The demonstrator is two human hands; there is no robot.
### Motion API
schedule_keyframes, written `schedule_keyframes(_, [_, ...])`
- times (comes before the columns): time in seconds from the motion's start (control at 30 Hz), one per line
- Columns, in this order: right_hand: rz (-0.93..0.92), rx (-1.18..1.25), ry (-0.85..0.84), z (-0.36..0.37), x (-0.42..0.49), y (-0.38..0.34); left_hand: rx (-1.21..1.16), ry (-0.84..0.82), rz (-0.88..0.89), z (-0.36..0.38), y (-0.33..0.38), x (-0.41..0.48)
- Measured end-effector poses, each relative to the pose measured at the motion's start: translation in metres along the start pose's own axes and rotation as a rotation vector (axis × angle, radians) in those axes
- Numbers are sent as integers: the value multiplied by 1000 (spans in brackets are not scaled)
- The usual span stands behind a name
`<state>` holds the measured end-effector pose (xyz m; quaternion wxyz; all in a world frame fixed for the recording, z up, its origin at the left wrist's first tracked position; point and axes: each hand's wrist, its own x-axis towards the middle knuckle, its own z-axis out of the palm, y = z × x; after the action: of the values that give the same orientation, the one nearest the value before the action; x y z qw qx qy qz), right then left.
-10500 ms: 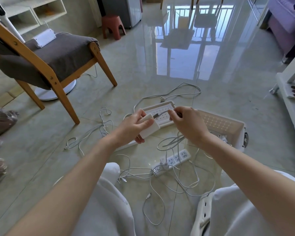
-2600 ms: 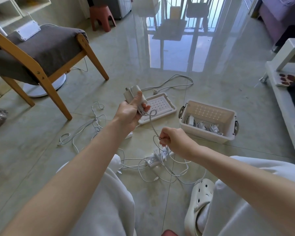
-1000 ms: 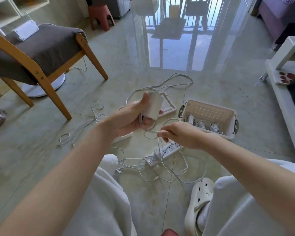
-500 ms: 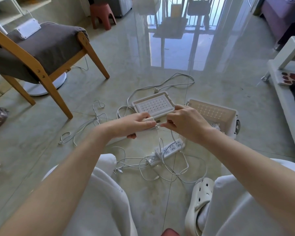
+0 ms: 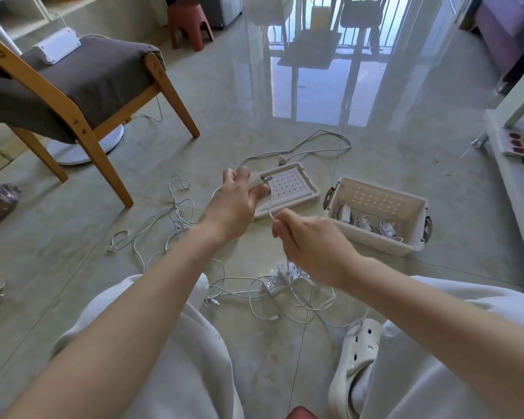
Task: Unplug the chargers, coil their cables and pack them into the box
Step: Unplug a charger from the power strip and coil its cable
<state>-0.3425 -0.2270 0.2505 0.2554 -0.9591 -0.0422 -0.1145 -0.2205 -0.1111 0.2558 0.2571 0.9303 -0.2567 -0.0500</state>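
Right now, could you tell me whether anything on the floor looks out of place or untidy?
Yes: loose white cables lie tangled to the left of the left hand, and more loop around the power strip below the right hand. The box is open, its lid lying beside it.

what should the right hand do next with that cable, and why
Probably wind the cable round the charger. The left hand grips the charger, the right hand pinches its cable just beside it, and more cable seems to hang loose below toward the floor, so it does not look ready for the box.
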Motion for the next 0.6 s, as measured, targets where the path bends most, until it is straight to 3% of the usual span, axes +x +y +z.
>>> schedule_keyframes(0.13, [-39, 126, -119, 16, -9, -15, -468, 49, -187, 1, 6, 6])
schedule_keyframes(0.37, [8, 309, -285, 20, -6, -10, -1440, -115, -498, -10, 27, 4])
schedule_keyframes(0.47, [5, 267, -345, 20, -2, 1, -1602, -174, -536, -17, 30, 2])
schedule_keyframes(0.6, [40, 191, -393, 16, 3, 20, -1627, -311, -531, -25, 25, 0])
